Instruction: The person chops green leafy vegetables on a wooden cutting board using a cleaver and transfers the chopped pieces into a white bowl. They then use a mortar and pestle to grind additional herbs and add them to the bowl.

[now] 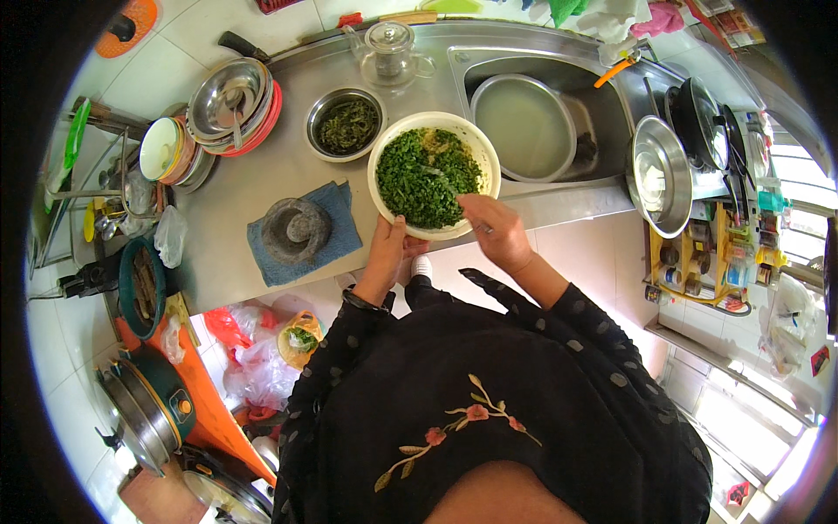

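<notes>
A white bowl (488,141) of finely chopped green leaves (419,183) stands at the counter's front edge, with a yellowish mash showing near its far side. My left hand (389,252) grips the bowl's near-left rim, thumb on top and fingers beneath. In my right hand (497,229), over the near-right rim, is a thin shiny utensil (444,178). Its tip lies among the leaves, and its kind is hard to tell. Just beyond the bowl sits a steel bowl of dark green leafy matter (347,126). A stone mortar with its pestle (298,229) rests on a blue cloth (344,209) to the left.
A basin of cloudy water (524,128) is in the steel sink (602,111) at right. Behind stands a glass teapot (391,59). Stacked plates and bowls (226,98) occupy the left back. An empty steel basin (661,177) sits right of the sink. Plastic bags (262,367) lie below.
</notes>
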`<state>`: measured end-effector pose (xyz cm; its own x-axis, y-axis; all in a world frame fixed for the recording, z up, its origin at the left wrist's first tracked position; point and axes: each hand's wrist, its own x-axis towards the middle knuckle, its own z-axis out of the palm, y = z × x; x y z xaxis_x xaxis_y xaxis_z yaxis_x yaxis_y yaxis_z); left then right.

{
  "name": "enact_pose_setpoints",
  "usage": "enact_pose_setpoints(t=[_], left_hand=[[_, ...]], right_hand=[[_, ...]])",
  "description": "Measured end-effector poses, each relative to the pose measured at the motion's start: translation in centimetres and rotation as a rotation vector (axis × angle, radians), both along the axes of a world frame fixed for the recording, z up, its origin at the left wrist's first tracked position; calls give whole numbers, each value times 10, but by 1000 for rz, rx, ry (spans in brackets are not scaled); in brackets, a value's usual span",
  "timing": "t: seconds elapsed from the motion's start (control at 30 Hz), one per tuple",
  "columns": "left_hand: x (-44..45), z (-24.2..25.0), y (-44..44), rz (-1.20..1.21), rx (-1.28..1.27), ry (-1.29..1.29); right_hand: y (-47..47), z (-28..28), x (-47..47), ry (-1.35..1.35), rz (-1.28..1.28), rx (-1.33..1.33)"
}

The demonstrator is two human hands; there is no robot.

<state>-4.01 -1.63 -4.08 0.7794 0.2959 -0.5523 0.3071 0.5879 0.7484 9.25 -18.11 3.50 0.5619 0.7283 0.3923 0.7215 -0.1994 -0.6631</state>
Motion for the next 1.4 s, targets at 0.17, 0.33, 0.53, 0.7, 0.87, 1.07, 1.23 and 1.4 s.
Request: enact_pose_setpoints(t=[0.17, 0.33, 0.53, 0.7, 0.87, 1.07, 1.23, 1.4], left_hand=[[1, 1, 1, -16, -8, 22], [3, 8, 0, -6, 4, 57], [3, 14, 0, -9, 29, 63], [3, 10, 6, -61, 40, 83], [3, 8, 7, -75, 37, 115], [2, 12, 7, -97, 42, 111], [0, 10, 6, -84, 44, 55], [-1, 4, 2, -39, 45, 69]], right_hand=[[-1, 10, 32, 11, -130, 28], [5, 4, 58, -194, -72, -82], [15, -27, 67, 441, -428, 70], [31, -45, 103, 850, -449, 220], [34, -49, 115, 1043, -408, 242], [28, -53, 110, 1071, -327, 333], [19, -53, 106, 1134, -315, 378], [14, -52, 102, 1178, -325, 400]])
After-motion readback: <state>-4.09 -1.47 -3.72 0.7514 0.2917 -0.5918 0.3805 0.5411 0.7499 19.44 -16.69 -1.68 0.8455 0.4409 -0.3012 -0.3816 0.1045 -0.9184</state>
